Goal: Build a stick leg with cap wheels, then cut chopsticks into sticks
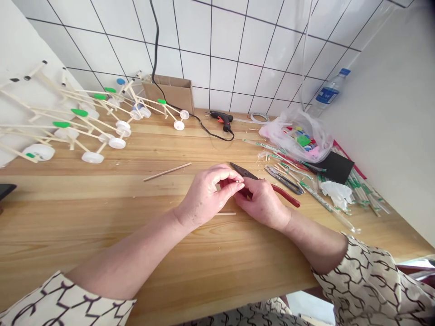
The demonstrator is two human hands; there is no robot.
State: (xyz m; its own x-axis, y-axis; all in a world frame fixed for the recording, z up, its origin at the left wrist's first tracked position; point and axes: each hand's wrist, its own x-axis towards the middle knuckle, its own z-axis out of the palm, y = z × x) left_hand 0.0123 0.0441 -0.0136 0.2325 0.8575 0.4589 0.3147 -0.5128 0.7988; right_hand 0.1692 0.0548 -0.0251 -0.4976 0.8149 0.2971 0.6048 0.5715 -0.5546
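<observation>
My left hand (207, 194) is closed, its thumb and fingertips pinched together on something too small to make out. Touching it on the right, my right hand (263, 199) is also closed, with its fingers curled and whatever they hold hidden. Red-handled pliers (288, 195) lie beneath and behind my right hand, their dark jaws pointing away. One thin wooden stick (167, 172) lies left of my hands. Another stick (227, 213) shows just below my left hand. Grey snips (284, 180) rest right of the pliers.
Stick models (91, 157) with white wheels fill the back left. By the tiled wall are a cardboard box (176, 93) and a corded glue gun (222, 120). A plastic bag (288, 147), wrapped sticks (365, 188), a black square (335, 167) and a bottle (328, 94) occupy the right.
</observation>
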